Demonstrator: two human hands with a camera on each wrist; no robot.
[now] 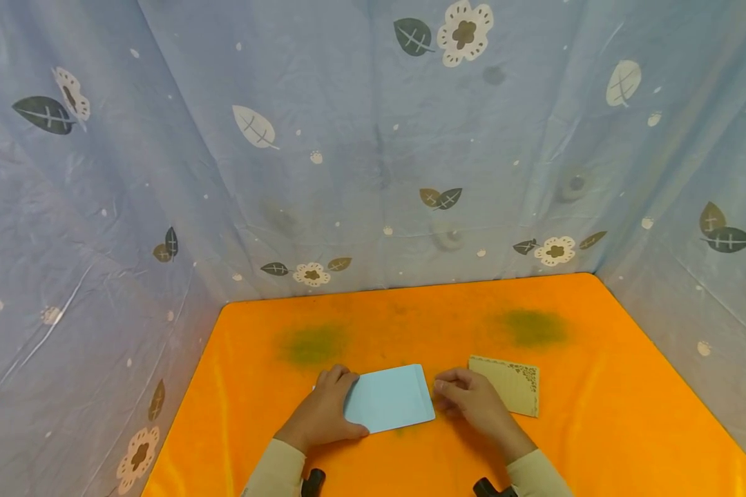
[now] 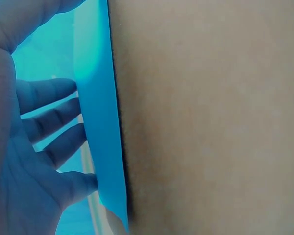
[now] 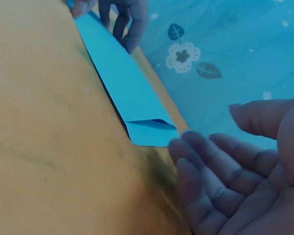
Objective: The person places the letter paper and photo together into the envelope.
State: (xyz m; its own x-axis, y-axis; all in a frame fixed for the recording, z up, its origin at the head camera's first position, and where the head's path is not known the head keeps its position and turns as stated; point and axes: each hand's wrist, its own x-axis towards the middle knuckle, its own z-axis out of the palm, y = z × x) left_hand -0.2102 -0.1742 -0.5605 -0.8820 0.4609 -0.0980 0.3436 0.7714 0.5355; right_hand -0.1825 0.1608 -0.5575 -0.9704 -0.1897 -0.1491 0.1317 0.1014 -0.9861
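A light blue envelope (image 1: pixel 388 400) lies on the orange table, its flap (image 3: pixel 152 134) at the right end and slightly parted at the fold. My left hand (image 1: pixel 329 411) holds the other end between thumb and fingers, the thumb at the near edge and the fingers at the far one. In the left wrist view the envelope (image 2: pixel 99 112) appears nearly edge-on against the fingertips. Just beyond the flap end is my right hand (image 1: pixel 475 404), fingers loosely bent and holding nothing; I cannot tell whether a fingertip touches the corner. A tan card (image 1: pixel 516 390) with a dark ornamental corner lies behind that hand.
The orange table (image 1: pixel 404 324) has two dark greenish patches towards its back. Pale blue curtains (image 1: pixel 373 138) with leaf and flower prints stand along its back and sides. Dark straps or mounts (image 1: pixel 313 482) show at the wrists.
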